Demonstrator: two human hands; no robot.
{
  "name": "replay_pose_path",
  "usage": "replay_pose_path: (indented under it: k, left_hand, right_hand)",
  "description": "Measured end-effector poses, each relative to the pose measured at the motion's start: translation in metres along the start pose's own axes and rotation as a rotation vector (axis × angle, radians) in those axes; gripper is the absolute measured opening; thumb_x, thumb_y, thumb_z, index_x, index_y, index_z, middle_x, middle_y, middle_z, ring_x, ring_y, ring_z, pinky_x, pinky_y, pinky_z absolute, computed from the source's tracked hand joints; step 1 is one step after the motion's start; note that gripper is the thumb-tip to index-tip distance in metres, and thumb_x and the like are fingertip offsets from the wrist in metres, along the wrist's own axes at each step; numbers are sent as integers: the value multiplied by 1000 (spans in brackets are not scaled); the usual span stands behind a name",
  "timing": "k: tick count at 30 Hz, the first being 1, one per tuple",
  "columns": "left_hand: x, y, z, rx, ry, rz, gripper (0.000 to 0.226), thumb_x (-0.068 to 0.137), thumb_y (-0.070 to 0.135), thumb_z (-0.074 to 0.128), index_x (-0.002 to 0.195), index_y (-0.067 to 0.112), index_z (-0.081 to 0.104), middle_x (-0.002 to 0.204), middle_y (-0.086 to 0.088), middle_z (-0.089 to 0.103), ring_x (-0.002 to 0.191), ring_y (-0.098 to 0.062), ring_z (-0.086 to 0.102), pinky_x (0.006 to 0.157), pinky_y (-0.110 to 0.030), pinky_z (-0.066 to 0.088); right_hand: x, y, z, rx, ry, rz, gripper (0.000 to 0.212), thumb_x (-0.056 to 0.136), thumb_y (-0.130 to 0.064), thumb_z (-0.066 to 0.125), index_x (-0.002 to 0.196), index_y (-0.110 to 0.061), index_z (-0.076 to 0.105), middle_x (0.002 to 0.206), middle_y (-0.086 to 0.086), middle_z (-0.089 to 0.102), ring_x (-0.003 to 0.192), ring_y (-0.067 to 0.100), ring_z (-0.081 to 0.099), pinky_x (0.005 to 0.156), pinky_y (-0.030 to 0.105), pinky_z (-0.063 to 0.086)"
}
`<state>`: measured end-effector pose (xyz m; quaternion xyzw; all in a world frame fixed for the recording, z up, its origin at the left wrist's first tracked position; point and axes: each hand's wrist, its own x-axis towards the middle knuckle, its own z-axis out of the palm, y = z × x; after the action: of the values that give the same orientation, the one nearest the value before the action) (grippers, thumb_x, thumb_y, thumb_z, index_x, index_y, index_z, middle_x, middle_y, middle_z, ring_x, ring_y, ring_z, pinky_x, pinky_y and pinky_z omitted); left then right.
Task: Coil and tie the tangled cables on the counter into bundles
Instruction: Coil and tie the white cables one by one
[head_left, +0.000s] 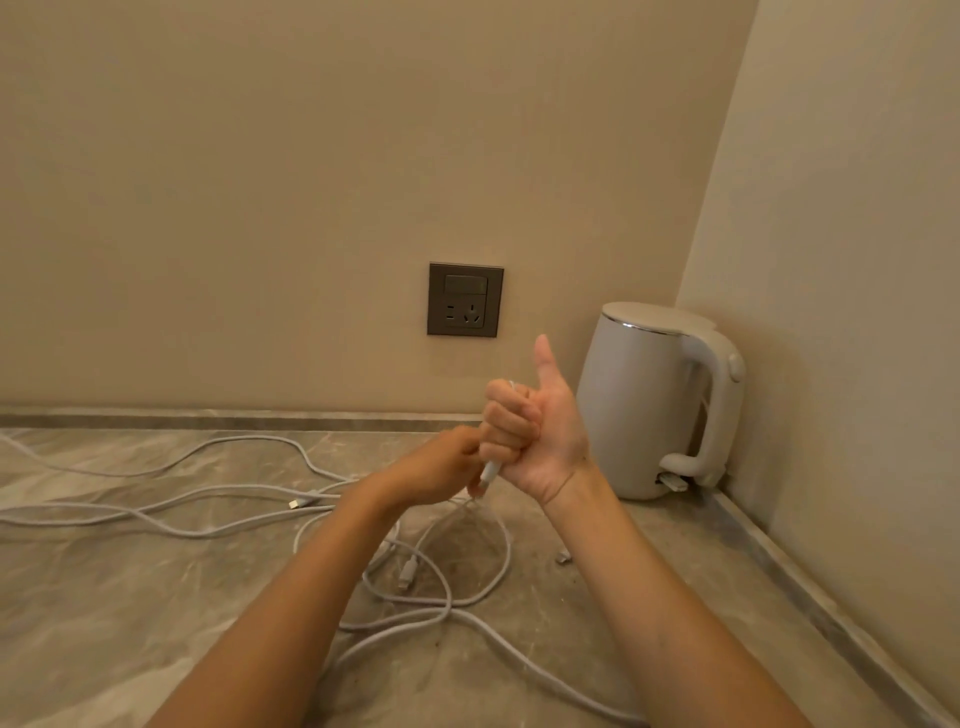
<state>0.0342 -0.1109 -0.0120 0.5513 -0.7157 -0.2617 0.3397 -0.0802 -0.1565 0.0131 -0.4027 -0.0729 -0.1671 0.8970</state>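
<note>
I judge coiling just begun: my right hand (530, 431) fists one white charging cable (490, 472), thumb up; left hand (441, 467) meets it, grip hidden; remaining cables (447, 608) sprawl tangled on the tabletop (130, 623); next, wind even loops.

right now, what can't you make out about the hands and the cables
All in the head view:
1. How much white cable the right hand holds: its curled fingers cover it.
2. How the left hand grips: its fingertips are hidden by the right hand.
3. Where the loose cables end: they run off the left and bottom edges, and the forearms cover parts.
4. The small connector: too small to tell its type.
</note>
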Motion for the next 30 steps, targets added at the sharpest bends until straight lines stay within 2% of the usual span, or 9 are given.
replay_pose_path:
  k: [2, 7, 11, 13, 16, 21, 24, 26, 30]
  left_hand:
    - [2, 1, 2, 43, -92, -45, 23, 90, 12, 44, 70, 16, 55, 59, -2, 53, 56, -12, 48, 66, -31, 42]
    - [1, 10, 1, 176, -299, -122, 30, 101, 17, 34, 90, 9, 60, 51, 0, 42, 38, -2, 40, 53, -23, 37]
    - [0, 24, -6, 340, -322, -135, 32, 99, 26, 41, 91, 7, 66, 62, 0, 47, 50, -4, 42, 50, -16, 34]
    - [-2, 28, -15, 401, -247, -124, 29, 96, 27, 48, 84, 9, 68, 63, 4, 49, 54, -4, 41, 50, -14, 32]
    - [-5, 30, -29, 400, -74, -123, 28, 92, 29, 55, 73, 13, 67, 51, 12, 45, 46, -2, 37, 46, -14, 28]
    - [-5, 33, -38, 301, 154, -118, 28, 89, 29, 59, 66, 15, 67, 47, 7, 43, 36, -3, 33, 41, -14, 25]
    - [-6, 32, -40, 186, 242, -101, 28, 89, 28, 59, 74, 7, 68, 52, 3, 46, 43, -3, 35, 45, -16, 28]
    - [-7, 32, -42, 120, 300, -85, 26, 89, 29, 59, 76, 7, 67, 55, 1, 47, 49, -8, 37, 49, -20, 30]
    - [-7, 31, -46, 88, 452, -15, 27, 84, 32, 62, 72, 8, 63, 52, 3, 44, 47, -8, 33, 48, -21, 28]
  right_hand:
    - [-5, -6, -1, -72, 159, -100, 79, 84, -75, 16, 39, -15, 40, 35, -6, 20, 36, 9, 11, 38, 18, 12]
    - [-10, -18, -7, -56, 404, -323, 74, 88, -68, 24, 46, -10, 45, 43, -2, 29, 40, 10, 23, 40, 21, 22]
    - [-10, -18, -14, -251, 505, -346, 70, 91, -62, 24, 61, -5, 51, 51, 3, 36, 47, 13, 31, 51, 26, 26]
    - [-11, -18, -18, -481, 571, -278, 70, 93, -61, 20, 65, -4, 50, 52, 4, 40, 50, 13, 32, 54, 27, 26]
    - [-9, -20, -22, -779, 661, -156, 73, 93, -63, 13, 66, -7, 51, 54, 2, 45, 51, 11, 35, 55, 26, 29]
    - [0, -11, -17, -1101, 683, 69, 78, 76, -76, 7, 64, -11, 49, 58, 1, 44, 52, 10, 35, 59, 23, 33]
    - [0, -10, -13, -1171, 651, 179, 82, 71, -81, 2, 58, -12, 46, 53, 0, 44, 50, 10, 37, 61, 25, 34]
    - [0, -10, -9, -1189, 628, 259, 84, 77, -78, -3, 54, -12, 43, 47, -1, 41, 44, 9, 35, 54, 24, 32]
    - [-1, -9, -5, -961, 473, 329, 80, 80, -78, -2, 45, -14, 31, 39, -4, 28, 38, 9, 21, 44, 23, 19]
